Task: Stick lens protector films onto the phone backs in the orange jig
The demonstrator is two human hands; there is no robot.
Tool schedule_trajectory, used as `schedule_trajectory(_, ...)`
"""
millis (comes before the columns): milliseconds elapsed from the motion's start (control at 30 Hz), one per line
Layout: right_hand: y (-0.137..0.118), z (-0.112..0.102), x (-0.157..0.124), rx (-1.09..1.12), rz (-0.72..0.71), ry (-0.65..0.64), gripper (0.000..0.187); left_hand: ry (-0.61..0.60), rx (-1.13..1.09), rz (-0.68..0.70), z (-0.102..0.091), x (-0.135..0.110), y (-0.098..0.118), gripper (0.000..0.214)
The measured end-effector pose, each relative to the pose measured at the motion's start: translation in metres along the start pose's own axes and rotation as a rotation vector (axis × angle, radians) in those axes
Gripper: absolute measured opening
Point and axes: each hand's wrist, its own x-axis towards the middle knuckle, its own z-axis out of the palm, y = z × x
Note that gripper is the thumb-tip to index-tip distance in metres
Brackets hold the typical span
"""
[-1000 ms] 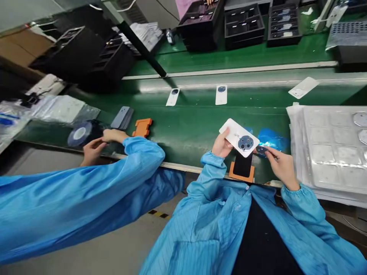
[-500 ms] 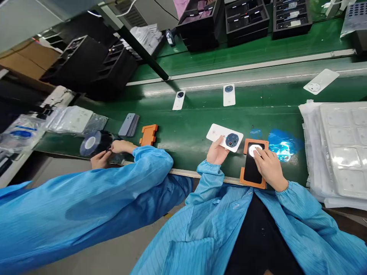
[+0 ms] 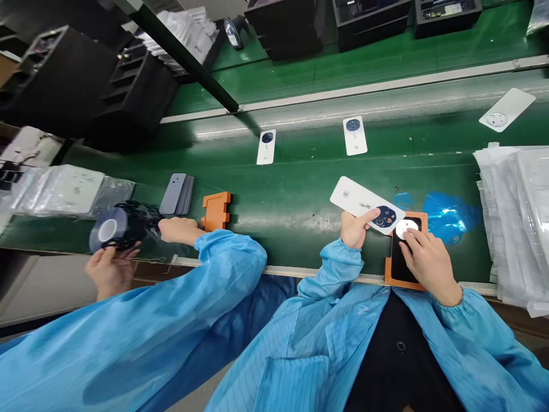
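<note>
My left hand (image 3: 354,229) pinches a white phone-shaped card (image 3: 359,197) by its lower edge, thumb on top. A dark blue camera ring is printed at the card's right end, which overlaps the corner of an orange fixture (image 3: 388,273). In the fixture lies a black phone-shaped panel (image 3: 400,264). A round white piece (image 3: 406,228) sits at the panel's upper end. My right hand (image 3: 431,263) has its fingertips closed at the edge of this piece; the hand covers part of the panel and fixture.
On my left a co-worker's hands (image 3: 180,230) handle a tape roll (image 3: 108,230) and black strips. Close by are an orange fixture (image 3: 215,210) and stacked grey panels (image 3: 175,194). White cards (image 3: 266,147) lie farther back. Blue film (image 3: 450,217) and clear trays (image 3: 532,229) are at right.
My left hand has brought the card slightly right, over the fixture's corner, with the thumb now on top. My right fingers stay at the round piece. The co-worker's hands have moved apart. The view has shifted.
</note>
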Motion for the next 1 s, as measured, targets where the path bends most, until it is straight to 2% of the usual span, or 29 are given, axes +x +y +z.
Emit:
schedule_trajectory(133, -0.012, -0.025, 0.019, 0.249, 0.091, 0.205, 0.007, 0.019, 0.005, 0.069, -0.001, -0.002, -0.003, 0.038)
schedule_trajectory(200, -0.023, -0.031, 0.029, 0.351, 0.131, 0.251, 0.004, 0.004, 0.013, 0.096, 0.0, -0.004, -0.004, 0.036)
schedule_trajectory(367, -0.045, -0.017, 0.046, 0.377, 0.151, 0.268, 0.006, -0.023, 0.079, 0.109, 0.008, -0.013, 0.001, 0.035)
schedule_trajectory(533, -0.049, -0.001, 0.051, 0.365, 0.264, 0.329, 0.007, -0.037, 0.202, 0.16, 0.007, -0.025, 0.004, 0.038)
schedule_trajectory(767, -0.051, -0.004, 0.059, 0.43, 0.293, 0.431, 0.009, -0.074, 0.358, 0.26, -0.006, -0.039, -0.003, 0.056)
schedule_trajectory(867, -0.051, -0.005, 0.059, 0.46, 0.3, 0.44, 0.011, -0.077, 0.369, 0.275, -0.01, -0.04, -0.007, 0.056)
schedule_trajectory(1000, -0.049, -0.005, 0.058, 0.47, 0.309, 0.461, 0.011, -0.138, 0.42, 0.289, -0.015, -0.039, -0.012, 0.048)
